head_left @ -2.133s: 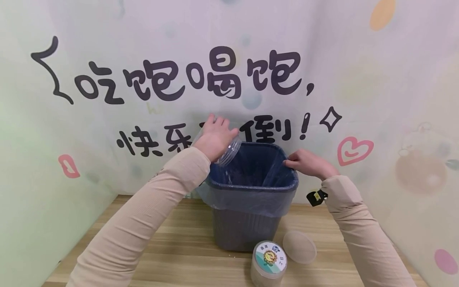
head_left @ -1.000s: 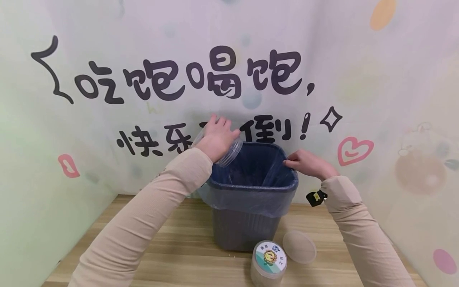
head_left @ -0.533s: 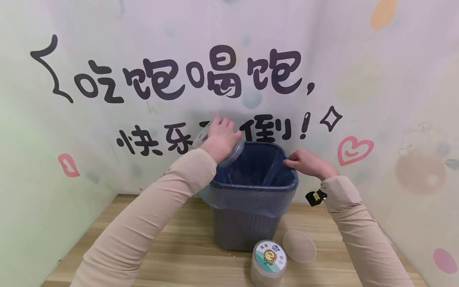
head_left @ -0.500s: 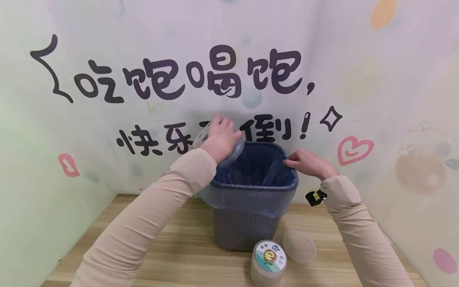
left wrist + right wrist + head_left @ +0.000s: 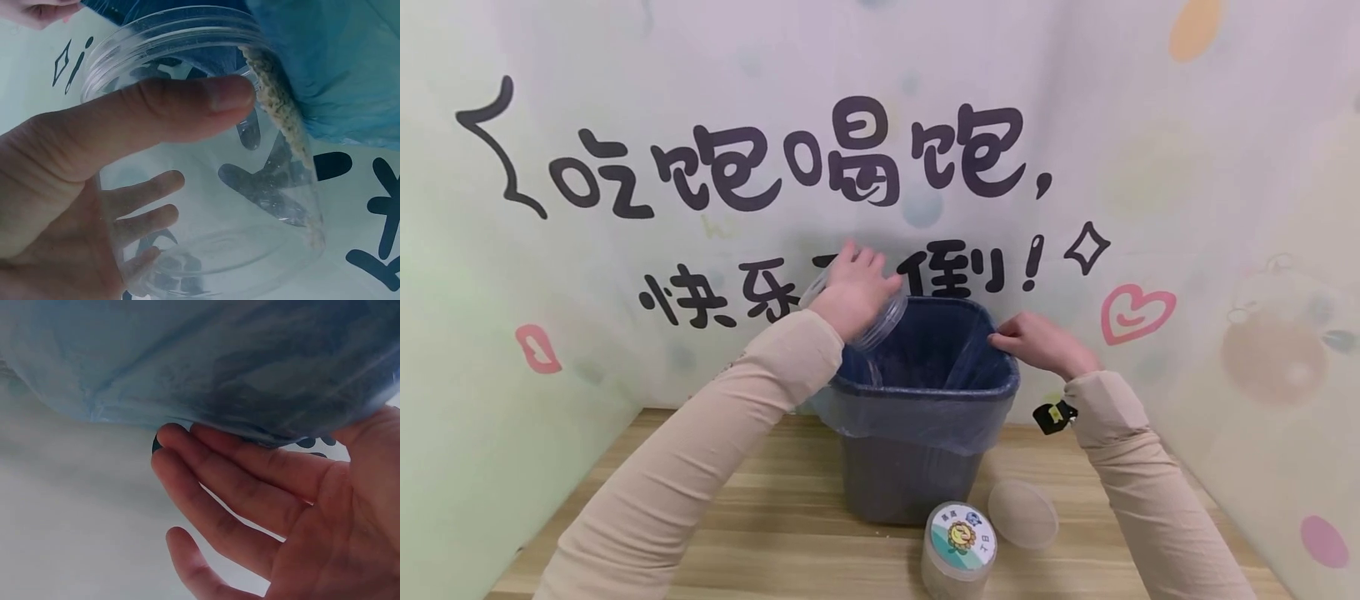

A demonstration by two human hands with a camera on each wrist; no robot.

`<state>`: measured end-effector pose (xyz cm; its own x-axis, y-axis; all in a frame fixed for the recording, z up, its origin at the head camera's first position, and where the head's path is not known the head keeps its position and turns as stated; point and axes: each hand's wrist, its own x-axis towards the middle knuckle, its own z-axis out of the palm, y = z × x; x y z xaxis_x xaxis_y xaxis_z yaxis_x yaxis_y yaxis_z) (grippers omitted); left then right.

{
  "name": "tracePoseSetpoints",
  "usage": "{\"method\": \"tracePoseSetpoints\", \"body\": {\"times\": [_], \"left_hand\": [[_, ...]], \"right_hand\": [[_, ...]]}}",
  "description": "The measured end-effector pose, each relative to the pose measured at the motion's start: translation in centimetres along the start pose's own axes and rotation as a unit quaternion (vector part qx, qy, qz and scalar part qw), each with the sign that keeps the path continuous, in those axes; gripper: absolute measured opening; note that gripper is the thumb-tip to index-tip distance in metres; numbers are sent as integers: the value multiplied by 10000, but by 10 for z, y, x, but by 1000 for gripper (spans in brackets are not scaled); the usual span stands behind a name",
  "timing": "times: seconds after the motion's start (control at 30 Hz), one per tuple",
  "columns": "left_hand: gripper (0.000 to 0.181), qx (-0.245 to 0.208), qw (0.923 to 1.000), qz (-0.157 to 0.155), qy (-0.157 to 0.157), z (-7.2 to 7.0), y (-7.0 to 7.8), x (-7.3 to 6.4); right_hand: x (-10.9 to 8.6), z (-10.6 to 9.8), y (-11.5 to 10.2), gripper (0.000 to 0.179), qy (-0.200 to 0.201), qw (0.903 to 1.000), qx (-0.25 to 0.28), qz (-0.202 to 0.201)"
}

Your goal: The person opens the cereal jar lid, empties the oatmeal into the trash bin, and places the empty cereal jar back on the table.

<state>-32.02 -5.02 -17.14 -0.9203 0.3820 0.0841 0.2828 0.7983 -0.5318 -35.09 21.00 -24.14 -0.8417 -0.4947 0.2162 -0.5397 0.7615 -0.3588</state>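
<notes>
My left hand [image 5: 854,292] grips a clear plastic jar [image 5: 883,321] by its side, thumb across one side and fingers round the other. The jar lies tilted, its threaded mouth over the left part of the trash can [image 5: 917,475]. In the left wrist view, beige crumbly grains [image 5: 275,94] lie along the jar's lower wall near the mouth. A blue bag [image 5: 917,421] lines the trash can and folds over its rim. At the right rim my right hand [image 5: 1041,342] pinches the edge, thumb on the inside and fingers underneath on the outside.
A second jar [image 5: 955,575] with a sunflower label on its lid stands in front of the trash can on the wooden table [image 5: 760,508]. Beside it lies a round translucent lid [image 5: 1024,515]. A printed wall [image 5: 737,75] rises close behind.
The left hand and jar sit slightly farther right over the trash can than two seconds ago. The head view has shifted a little. The right hand keeps its hold on the rim.
</notes>
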Motion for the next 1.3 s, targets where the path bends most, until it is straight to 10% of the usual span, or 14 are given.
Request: {"method": "tracePoseSetpoints", "body": {"times": [0.67,1.3], "left_hand": [[46,1250,9910,352,335,10,8,-8],[37,1973,9643,403,1721,3,6,-24]], "right_hand": [[-1,8,-1,38,108,9999,126,-47],[-3,4,-2,39,189,9995,234,8]]}}
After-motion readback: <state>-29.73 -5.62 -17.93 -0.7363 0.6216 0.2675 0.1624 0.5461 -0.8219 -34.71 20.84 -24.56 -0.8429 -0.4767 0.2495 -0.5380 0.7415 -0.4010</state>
